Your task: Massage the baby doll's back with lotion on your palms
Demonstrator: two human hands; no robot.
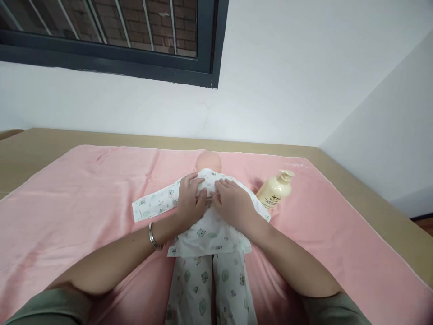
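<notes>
A baby doll (209,162) lies on a pink sheet, its bare head toward the wall. It wears a white long-sleeved top (211,232) with small printed animals and matching trousers (203,284). My left hand (191,198) lies on the left of the doll's upper back or chest, fingers stretched out; which side of the doll faces up I cannot tell. On the right of the same area rests my right hand (233,201), laid flat with its fingers extended. The two thumbs come close together in the middle. Neither hand grips anything.
A pale yellow pump bottle (275,189) leans tilted beside the doll's right-hand sleeve. The pink sheet (94,185) covers most of a wooden tabletop (270,147). Behind it rise a white wall (270,90) and a dark-framed window (206,45) with bars.
</notes>
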